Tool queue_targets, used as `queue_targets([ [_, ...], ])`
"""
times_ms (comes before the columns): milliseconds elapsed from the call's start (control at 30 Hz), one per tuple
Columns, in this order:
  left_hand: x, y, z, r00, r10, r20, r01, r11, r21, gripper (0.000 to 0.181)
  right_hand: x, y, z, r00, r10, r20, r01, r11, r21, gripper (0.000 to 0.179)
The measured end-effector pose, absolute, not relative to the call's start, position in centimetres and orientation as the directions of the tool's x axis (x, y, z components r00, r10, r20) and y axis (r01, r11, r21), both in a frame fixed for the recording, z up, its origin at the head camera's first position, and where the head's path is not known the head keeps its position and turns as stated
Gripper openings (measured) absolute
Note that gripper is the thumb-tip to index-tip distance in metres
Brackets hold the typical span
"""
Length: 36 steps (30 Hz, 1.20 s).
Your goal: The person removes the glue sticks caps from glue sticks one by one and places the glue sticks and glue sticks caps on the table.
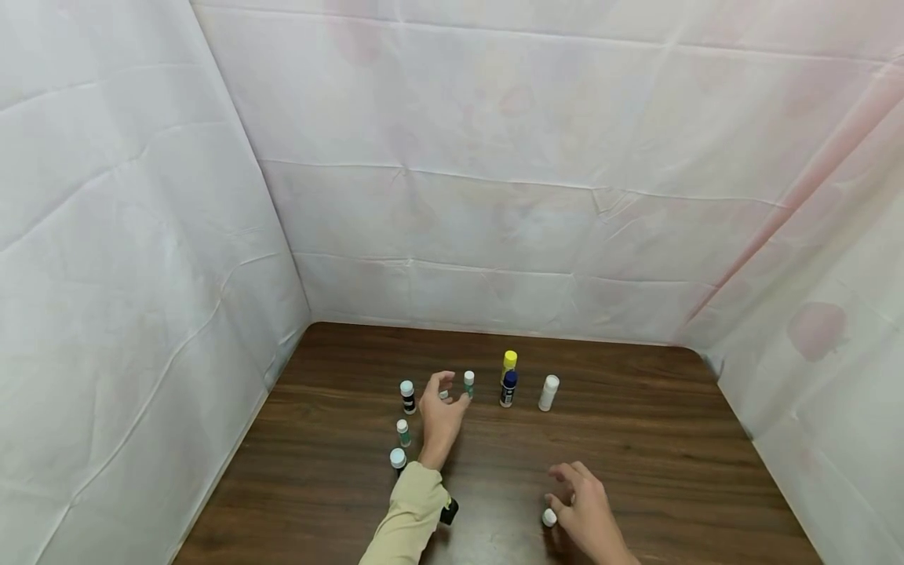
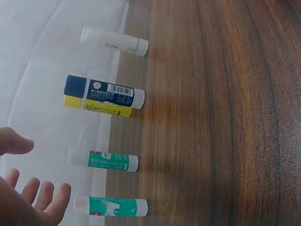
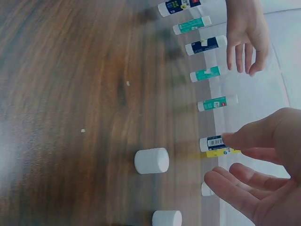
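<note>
My left hand (image 1: 441,417) hovers by two green glue sticks with white caps, fingers loosely bent and holding nothing. One green glue stick (image 2: 113,160) stands clear of the fingers; the other green glue stick (image 2: 118,206) is nearest them in the left wrist view. Over the front right of the table, my right hand (image 1: 588,510) has its thumb and fingers spread apart, with nothing between them. Close by it is a small white cylinder, perhaps a cap (image 1: 549,517). The right wrist view shows this white cylinder (image 3: 152,160) and a second white cylinder (image 3: 167,218).
Toward the back stand a yellow glue stick (image 1: 510,359), a navy glue stick (image 1: 508,389) and a white glue stick (image 1: 548,393). Left of my left hand are a dark glue stick (image 1: 407,398), a green one (image 1: 403,433) and another dark one (image 1: 399,459). White cloth surrounds the wooden table (image 1: 636,424).
</note>
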<state>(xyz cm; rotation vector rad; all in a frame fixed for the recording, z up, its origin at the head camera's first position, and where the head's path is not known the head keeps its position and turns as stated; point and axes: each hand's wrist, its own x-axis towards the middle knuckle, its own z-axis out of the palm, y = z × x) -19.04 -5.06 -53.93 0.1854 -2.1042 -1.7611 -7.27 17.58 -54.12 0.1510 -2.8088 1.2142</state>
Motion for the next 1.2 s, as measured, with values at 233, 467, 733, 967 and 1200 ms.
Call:
queue_targets([
  [233,-19.2,-4.7,-54.5,-0.919,-0.330,0.216,0.152,0.210,0.966,0.039,-7.9,17.4,-53.7,-0.976,-0.059,0.212,-0.196,0.669,-0.717,0.038],
  [467,-19.7,-4.4,-55.6,-0.928,-0.307,0.209,0.151,0.203,0.968,0.041,-8.6,17.2,-52.7,-0.951,-0.062,0.302,-0.259,0.693,-0.673,0.042],
  [733,-20.2,-4.2,-56.1,-0.929,-0.299,0.217,0.149,0.236,0.960,0.045,-9.3,16.8,-51.5,-0.949,-0.064,0.309,-0.259,0.715,-0.649,0.041],
  [967,-20.4,-4.0,-55.8,-0.940,-0.268,0.212,0.156,0.216,0.964,0.045,-9.9,16.5,-50.6,-0.937,-0.074,0.342,-0.292,0.704,-0.647,0.043],
  [1200,-20.6,-3.2,-55.8,-0.945,-0.256,0.202,0.137,0.252,0.958,0.047,-10.0,16.3,-50.3,-0.926,-0.073,0.369,-0.310,0.706,-0.637,0.043],
])
